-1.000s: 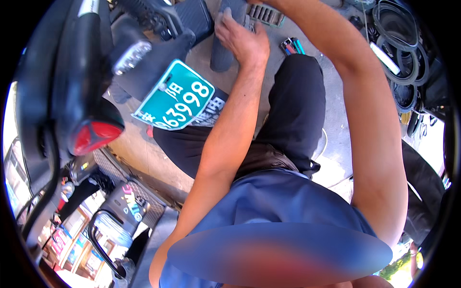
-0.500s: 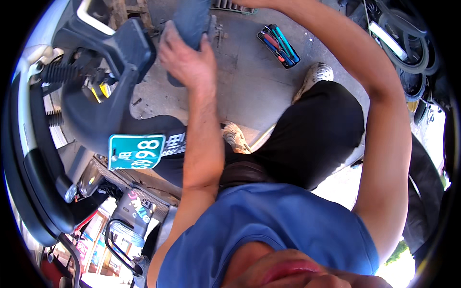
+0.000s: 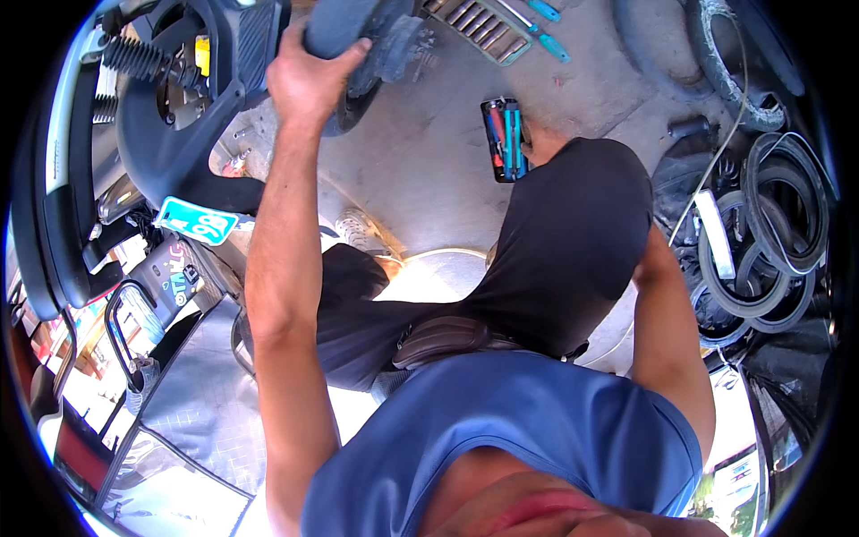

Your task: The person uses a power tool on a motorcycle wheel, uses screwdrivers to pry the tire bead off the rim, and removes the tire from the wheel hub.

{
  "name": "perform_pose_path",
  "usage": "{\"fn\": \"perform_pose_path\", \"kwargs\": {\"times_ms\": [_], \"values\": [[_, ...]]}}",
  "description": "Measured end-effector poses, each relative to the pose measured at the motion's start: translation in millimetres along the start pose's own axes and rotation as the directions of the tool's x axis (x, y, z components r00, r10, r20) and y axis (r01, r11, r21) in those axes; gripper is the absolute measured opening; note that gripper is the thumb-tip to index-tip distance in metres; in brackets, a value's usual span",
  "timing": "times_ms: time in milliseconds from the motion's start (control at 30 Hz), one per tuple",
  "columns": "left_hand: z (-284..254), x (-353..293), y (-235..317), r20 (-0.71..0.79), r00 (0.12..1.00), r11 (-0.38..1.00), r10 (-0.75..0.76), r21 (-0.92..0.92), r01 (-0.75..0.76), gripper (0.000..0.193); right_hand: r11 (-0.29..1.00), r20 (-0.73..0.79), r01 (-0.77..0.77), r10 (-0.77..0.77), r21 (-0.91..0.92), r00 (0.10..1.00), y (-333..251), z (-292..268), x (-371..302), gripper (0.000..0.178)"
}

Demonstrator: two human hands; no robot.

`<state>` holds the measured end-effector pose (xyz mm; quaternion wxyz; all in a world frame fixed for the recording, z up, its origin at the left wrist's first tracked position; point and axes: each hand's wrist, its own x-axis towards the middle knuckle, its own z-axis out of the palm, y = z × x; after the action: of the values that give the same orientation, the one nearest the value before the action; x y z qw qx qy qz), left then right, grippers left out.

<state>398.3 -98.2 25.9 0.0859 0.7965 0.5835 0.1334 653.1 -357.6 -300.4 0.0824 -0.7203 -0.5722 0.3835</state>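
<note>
My left hand (image 3: 309,82) is wrapped over the near left end of a dark grey rounded part (image 3: 344,31), its thumb lying along the near side. A blocky dark piece (image 3: 394,49) adjoins this part on the right, and a curved black rim shows below it; its exact kind is unclear. My right arm (image 3: 671,331) comes down beside my bent right knee. Most of my right hand (image 3: 640,266) is hidden behind that leg, fingers included. Left of my left hand stands a scooter (image 3: 174,157) with black bodywork, a coil spring (image 3: 134,58) and a teal number plate (image 3: 197,220).
A small black case (image 3: 490,134) of teal- and red-handled tools lies by my right foot. Farther off are a socket tray (image 3: 479,31) and a teal-handled screwdriver (image 3: 552,45). Several tyres (image 3: 787,201) and a white strip (image 3: 714,228) lie at right.
My right arm has come back from far ahead to beside my right knee. My left hand stays on the dark grey part. The view has shifted, showing more floor and tyres at right.
</note>
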Motion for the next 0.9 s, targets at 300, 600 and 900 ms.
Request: {"fn": "perform_pose_path", "kwargs": {"times_ms": [300, 600, 900], "values": [[4, 30, 22, -0.069, 0.996, 0.998, -0.060, -0.013, 0.059, 0.093, 0.966, 0.019, -0.141, 0.148, -0.215, 0.989, 29, -105, 12, 0.046], [22, 16, 20, -0.280, 0.940, 0.952, 0.198, 0.282, -0.116, 0.078, 0.941, -0.203, -0.195, 0.141, -0.276, 0.969, 47, -187, 34, 0.055], [24, -36, -10, -0.247, 0.961, 0.983, 0.123, 0.162, -0.084, 0.089, 0.793, -0.071, 0.195, -0.287, -0.577, 0.955, -121, -158, 158, 0.090]]}}
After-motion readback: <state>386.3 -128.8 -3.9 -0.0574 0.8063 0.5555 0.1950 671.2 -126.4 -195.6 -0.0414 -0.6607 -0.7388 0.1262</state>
